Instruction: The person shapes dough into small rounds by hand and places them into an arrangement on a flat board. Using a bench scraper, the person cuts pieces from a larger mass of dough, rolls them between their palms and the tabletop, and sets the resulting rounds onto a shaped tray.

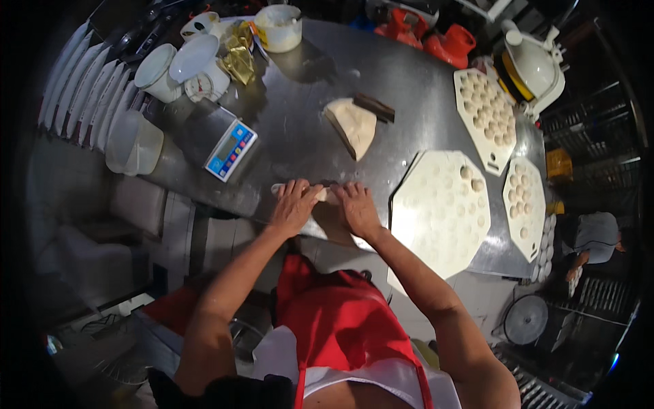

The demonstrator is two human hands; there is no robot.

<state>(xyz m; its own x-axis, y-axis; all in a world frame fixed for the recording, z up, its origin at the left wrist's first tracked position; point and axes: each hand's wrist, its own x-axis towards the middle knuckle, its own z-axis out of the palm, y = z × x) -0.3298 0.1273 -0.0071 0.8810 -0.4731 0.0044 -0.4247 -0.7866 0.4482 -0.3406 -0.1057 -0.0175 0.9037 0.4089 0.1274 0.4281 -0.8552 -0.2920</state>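
Observation:
A strip of pale dough (323,195) lies on the steel table near its front edge, mostly covered by my hands. My left hand (295,206) rests over its left part with fingers spread, and a dough end pokes out past them. Over the right end lies my right hand (358,208), palm down, its fingers stretched forward. Beyond them sits a larger wedge of dough (352,127), with a dark scraper (373,108) against its far right side. A digital scale (231,150) stands to the left of the dough.
Right of my hands is an octagonal white board (439,211) with a few dough balls. Two more boards (494,153) (535,228) hold several balls. Tubs (278,28) (134,144) and a dial scale (201,87) stand left. Another person (596,237) works at far right.

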